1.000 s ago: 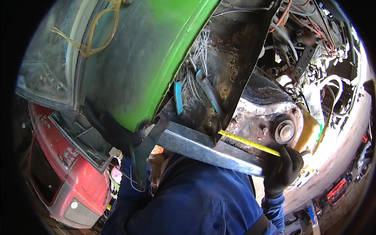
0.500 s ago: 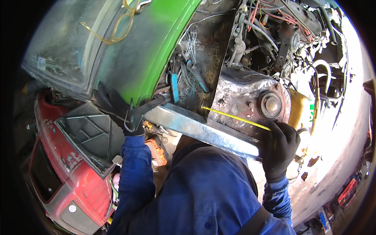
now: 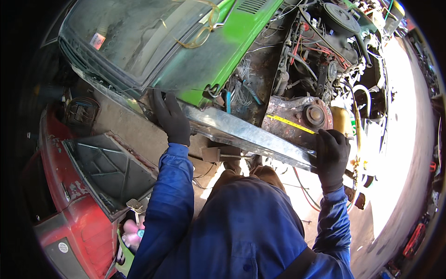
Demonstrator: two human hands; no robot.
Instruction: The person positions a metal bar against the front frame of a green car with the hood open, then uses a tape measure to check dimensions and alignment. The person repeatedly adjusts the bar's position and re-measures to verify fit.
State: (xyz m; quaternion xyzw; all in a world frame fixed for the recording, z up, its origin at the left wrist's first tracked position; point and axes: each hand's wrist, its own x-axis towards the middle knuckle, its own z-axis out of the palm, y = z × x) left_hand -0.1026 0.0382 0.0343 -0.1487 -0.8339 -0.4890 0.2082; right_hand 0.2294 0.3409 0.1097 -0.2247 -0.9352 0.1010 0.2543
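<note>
My right hand (image 3: 332, 158), in a black glove, is closed at the right end of a long bare-metal rail (image 3: 251, 139). A yellow tape measure (image 3: 292, 123) runs from its fingers leftward across the rusty strut tower (image 3: 297, 107); its case is hidden by the hand. My left hand (image 3: 172, 121), also gloved, reaches up at the rail's left end, by the lower corner of the windscreen. Its fingers are extended against the body edge, with the tips partly hidden. Dark curved hook-like pieces (image 3: 212, 90) sit on the edge of the green cowl panel (image 3: 195, 79) beside it.
Blue-handled pliers (image 3: 252, 93) and coiled wire lie in the engine bay near an engine with loose red wires (image 3: 325, 49). Yellow-framed glasses (image 3: 200, 37) rest by the windscreen (image 3: 134, 32). On the left stand a dark panel (image 3: 111, 172) and a red vehicle (image 3: 93, 223).
My left hand has moved away from the cowl's corner toward the windscreen base. My right hand stays at the rail's right end with the tape stretched out. The view has shifted, showing more floor.
</note>
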